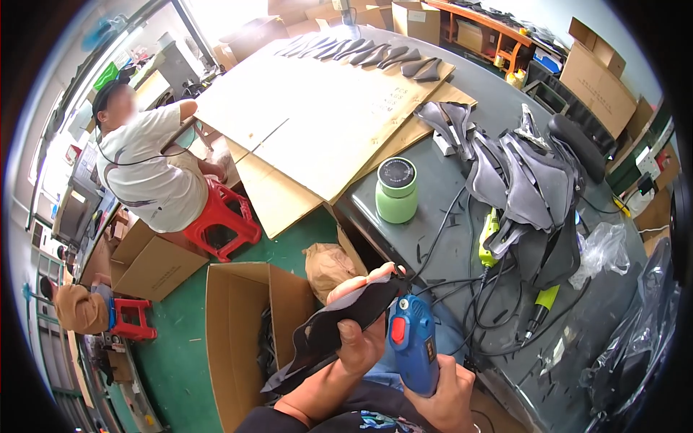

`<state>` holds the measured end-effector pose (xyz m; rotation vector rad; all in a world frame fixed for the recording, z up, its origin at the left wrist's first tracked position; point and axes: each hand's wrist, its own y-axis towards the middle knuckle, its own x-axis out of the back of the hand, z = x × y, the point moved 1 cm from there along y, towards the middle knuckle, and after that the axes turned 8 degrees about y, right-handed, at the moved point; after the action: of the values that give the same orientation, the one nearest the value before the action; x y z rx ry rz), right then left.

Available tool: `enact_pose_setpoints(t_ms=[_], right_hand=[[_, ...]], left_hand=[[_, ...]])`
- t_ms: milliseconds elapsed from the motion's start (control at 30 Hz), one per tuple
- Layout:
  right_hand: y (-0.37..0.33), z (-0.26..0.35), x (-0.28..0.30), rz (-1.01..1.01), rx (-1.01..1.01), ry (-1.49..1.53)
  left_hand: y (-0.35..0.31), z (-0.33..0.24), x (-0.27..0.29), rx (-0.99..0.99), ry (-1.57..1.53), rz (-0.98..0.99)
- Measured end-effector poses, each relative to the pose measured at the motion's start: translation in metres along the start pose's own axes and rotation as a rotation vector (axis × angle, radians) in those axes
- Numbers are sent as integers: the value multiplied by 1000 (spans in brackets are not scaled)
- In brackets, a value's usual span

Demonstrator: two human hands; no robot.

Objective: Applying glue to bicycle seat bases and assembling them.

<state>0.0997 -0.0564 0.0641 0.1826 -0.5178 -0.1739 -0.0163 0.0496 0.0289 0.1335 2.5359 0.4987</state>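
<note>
My left hand [355, 346] grips a dark grey, curved padded fabric piece [321, 328], with the thumb on its face and the fingers behind its upper edge. In my right hand [447, 397] is a blue handheld electric cutter [416, 353] with a red button. The cutter's head is at the right end of the fabric piece; the exact contact there is hidden. Right of my hands, a pile of similar grey shaped pieces [534, 180] lies on the grey table [440, 238]. A green-handled tool [489, 238] and another green-handled tool [543, 307] lie beside the pile among black cables.
A green lidded jar [396, 191] stands near cardboard sheets [289, 137], which bear a row of dark pieces [382, 56]. An open cardboard box [242, 325] is at my left. A person [151, 159] sits on a red stool [227, 220]. Clear plastic [603, 252] lies at right.
</note>
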Motion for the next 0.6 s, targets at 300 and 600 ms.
enact_pose_setpoints(t_ms=[300, 600], right_hand=[[4, -2, 5, -15, 48, -21], [-3, -22, 4, 25, 72, -111]], left_hand=[[14, -15, 8, 94, -38, 56], [37, -38, 16, 315, 78, 115]])
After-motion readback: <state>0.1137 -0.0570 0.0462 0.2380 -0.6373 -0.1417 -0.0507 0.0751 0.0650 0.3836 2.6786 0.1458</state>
